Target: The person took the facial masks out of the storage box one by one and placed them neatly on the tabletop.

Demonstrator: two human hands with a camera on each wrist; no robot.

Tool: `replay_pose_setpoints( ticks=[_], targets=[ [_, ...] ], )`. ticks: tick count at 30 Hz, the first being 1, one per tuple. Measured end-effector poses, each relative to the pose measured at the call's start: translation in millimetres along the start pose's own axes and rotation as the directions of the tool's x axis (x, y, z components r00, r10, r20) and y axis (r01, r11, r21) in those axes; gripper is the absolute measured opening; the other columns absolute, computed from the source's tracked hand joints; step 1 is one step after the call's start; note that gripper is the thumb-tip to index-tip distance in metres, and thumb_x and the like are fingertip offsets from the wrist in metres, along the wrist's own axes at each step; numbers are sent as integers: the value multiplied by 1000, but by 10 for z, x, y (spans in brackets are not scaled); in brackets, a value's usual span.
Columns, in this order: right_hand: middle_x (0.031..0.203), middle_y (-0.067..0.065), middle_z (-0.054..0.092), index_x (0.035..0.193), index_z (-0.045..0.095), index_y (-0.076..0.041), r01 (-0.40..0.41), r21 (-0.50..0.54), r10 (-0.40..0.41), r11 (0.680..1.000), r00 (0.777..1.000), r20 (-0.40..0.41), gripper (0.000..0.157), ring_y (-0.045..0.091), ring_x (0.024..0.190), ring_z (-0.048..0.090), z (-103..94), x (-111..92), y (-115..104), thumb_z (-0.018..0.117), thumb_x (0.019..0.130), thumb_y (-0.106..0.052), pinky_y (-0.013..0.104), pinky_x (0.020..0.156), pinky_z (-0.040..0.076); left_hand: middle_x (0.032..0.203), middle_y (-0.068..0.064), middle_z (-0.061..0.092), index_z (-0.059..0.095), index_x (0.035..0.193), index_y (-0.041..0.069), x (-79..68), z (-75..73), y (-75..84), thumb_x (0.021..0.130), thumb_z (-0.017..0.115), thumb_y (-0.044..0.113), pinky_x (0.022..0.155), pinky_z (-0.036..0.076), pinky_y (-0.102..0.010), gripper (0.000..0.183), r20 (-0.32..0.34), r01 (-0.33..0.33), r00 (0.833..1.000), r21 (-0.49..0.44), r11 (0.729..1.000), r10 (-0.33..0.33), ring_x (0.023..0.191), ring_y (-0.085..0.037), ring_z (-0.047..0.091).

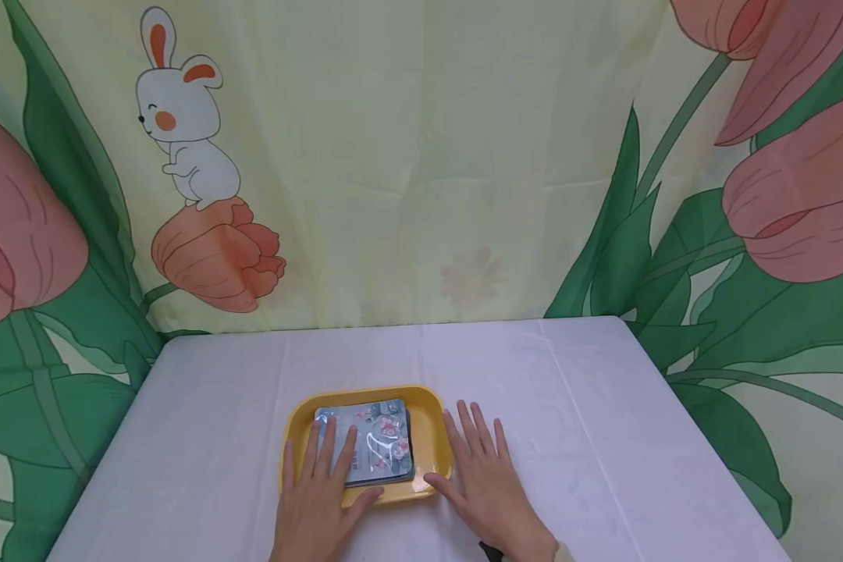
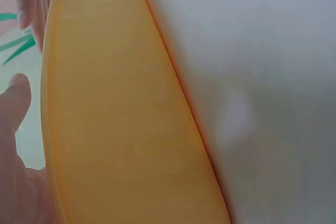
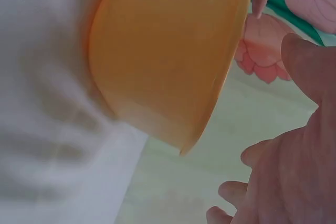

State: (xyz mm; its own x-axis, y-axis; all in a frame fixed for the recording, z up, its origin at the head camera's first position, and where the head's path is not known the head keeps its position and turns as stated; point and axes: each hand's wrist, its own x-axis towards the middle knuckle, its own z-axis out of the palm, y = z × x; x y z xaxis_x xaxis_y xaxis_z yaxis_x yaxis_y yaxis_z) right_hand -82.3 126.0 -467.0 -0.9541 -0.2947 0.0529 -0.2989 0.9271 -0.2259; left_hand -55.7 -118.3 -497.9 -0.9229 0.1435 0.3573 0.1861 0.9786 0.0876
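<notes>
I see the left hand [image 1: 316, 488], fingers extended, at seven o'clock on the yellow tray [image 1: 428, 437], the right hand [image 1: 486, 482] spread at four, neither gripping. The floral packet [image 1: 381, 443] lies mid-tray; its slick wrapping could skid if brushed.

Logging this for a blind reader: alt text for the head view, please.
The left hand, fingers spread, partly covers a flowered packet in a yellow tray; the right hand is at its right edge. Behind the white table, a tulip backdrop.
</notes>
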Motion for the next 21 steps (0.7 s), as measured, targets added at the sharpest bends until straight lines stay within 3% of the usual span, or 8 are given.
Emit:
replay_pose_setpoints(
  ticks=[4,9,14,21],
  targets=[
    [165,10,18,158,26,-15,27,24,-26,999,999,-28,86,33,153,12,1,43,-45,51,91,-64,62,121,14,157,-17,36,47,148,17,13,-4,-51,82,51,75,119,12,-62,89,16,14,1000,-4,1000,-14,148,-37,23],
    [166,11,17,158,23,-13,58,45,-56,997,998,-40,85,33,153,12,-6,100,-89,50,93,-62,59,122,15,159,-17,32,44,150,15,44,-26,-98,83,59,69,121,5,-61,88,57,53,997,-42,998,-51,150,-36,19],
    [167,11,13,159,18,-13,66,80,-65,995,998,-8,86,32,154,10,-1,171,-133,47,95,-62,55,124,15,161,-18,28,41,152,13,77,-52,-135,83,62,66,122,-2,-60,89,100,93,991,-66,993,-87,150,-37,16],
    [166,11,12,159,19,-10,81,102,-85,992,996,39,86,31,153,11,20,282,-219,44,96,-62,51,124,18,162,-17,24,39,153,12,86,-60,-240,88,60,61,122,2,-60,84,100,119,989,-107,987,-109,152,-36,11]
  ],
)
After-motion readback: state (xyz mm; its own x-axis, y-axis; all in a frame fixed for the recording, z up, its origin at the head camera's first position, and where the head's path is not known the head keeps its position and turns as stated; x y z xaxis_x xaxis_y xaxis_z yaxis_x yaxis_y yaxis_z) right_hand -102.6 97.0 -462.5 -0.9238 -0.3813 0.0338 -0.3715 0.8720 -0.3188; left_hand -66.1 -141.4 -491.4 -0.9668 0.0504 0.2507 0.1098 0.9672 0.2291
